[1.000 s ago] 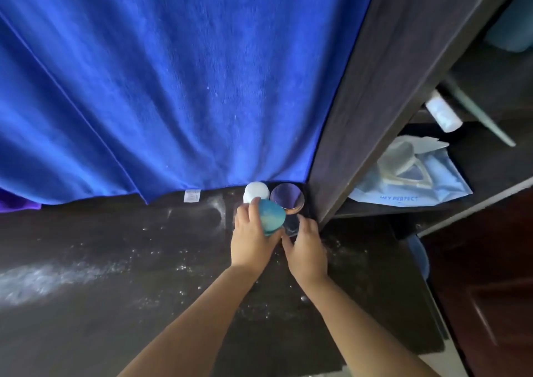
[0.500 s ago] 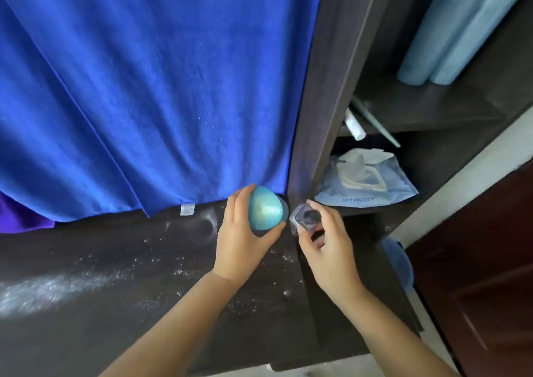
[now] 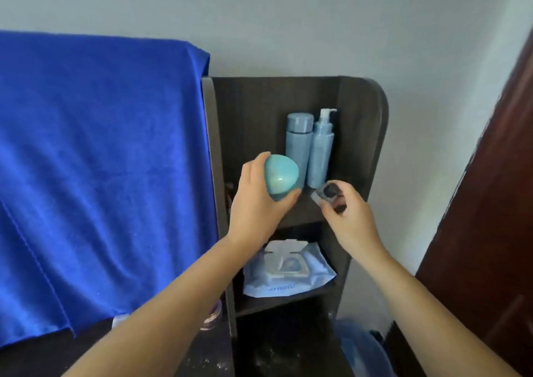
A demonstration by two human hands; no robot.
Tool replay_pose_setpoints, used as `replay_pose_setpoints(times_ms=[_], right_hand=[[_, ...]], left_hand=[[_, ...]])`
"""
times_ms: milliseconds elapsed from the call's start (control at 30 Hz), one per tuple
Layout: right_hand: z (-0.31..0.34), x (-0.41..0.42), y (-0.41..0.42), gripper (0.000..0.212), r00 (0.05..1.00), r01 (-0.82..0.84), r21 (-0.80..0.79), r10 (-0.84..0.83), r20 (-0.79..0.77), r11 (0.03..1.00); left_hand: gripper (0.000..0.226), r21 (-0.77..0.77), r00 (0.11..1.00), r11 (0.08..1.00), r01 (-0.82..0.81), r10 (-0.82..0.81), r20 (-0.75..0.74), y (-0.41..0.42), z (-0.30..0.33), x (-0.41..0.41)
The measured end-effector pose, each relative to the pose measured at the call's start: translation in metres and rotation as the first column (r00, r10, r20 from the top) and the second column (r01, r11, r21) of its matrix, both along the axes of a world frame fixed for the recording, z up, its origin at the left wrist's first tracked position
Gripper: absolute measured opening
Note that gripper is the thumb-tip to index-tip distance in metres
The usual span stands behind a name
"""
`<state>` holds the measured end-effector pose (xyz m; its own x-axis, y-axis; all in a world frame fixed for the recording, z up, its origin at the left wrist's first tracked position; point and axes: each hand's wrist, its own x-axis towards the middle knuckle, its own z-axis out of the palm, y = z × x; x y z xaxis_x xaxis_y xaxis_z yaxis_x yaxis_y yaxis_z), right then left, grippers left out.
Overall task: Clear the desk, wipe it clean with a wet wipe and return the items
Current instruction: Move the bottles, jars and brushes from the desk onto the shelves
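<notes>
Holding: both hands are raised in front of a dark shelf unit point(image 3: 360, 134), each with one small item from the desk.
Head view, left hand: the left hand point(image 3: 256, 203) grasps a teal egg-shaped container point(image 3: 281, 177), fingers curled behind it and the thumb under its lower right side.
Head view, right hand: the right hand point(image 3: 350, 218) pinches a small clear jar with a dark middle point(image 3: 327, 194) between thumb and fingertips; the jar is tilted.
Where the items are: both are held in the air in front of the upper shelf, the egg just left of the jar, the two apart.
Upper shelf: a pale blue capped bottle point(image 3: 298, 137) and a pale blue pump bottle point(image 3: 321, 149) stand upright side by side at the back, behind the two held items.
Lower shelf: a light blue pack of wet wipes point(image 3: 288, 273) lies flat with its flap lifted open.
Left of the shelf: a bright blue towel point(image 3: 101, 175) hangs down over the back of the desk.
Desk: the dark desk top point(image 3: 219, 359) shows white specks near the bottom edge; a small round jar point(image 3: 213, 316) sits partly hidden behind the left forearm.
Right edge: a dark red-brown door point(image 3: 490, 203).
</notes>
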<state>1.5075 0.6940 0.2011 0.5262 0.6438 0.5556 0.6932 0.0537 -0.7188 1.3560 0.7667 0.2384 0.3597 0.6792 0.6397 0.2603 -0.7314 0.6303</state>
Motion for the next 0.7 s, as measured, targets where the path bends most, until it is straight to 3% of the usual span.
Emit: replay_pose_setpoints(times_ms=[167, 300, 567, 633, 700], right_hand=[[-0.003, 0.042, 0.051, 0.021, 0.998, 0.020, -0.248, -0.003, 0.068, 0.969], [-0.004, 0.043, 0.070, 0.024, 0.994, 0.028, -0.298, 0.004, 0.106, 0.954], [-0.013, 0.038, 0.069, 0.040, 0.996, 0.030, -0.156, -0.017, 0.084, 0.987], [-0.017, 0.029, 0.058, 0.041, 0.995, 0.044, -0.030, -0.042, 0.090, 0.999], [-0.027, 0.013, 0.041, 0.033, 0.992, 0.029, 0.138, -0.046, 0.121, 0.990]], left_hand=[[0.076, -0.193, 0.945, 0.959, -0.207, 0.146, -0.291, 0.064, -0.003, 0.048], [0.077, -0.222, 0.890, 0.930, -0.294, 0.182, -0.417, 0.081, -0.007, 0.060], [0.078, -0.136, 0.878, 0.945, -0.297, 0.215, -0.428, 0.071, -0.007, 0.053], [0.071, -0.071, 0.929, 0.974, -0.217, 0.183, -0.322, 0.058, -0.007, 0.036], [0.051, 0.015, 0.987, 0.994, -0.112, 0.113, -0.115, 0.038, -0.012, 0.007]])
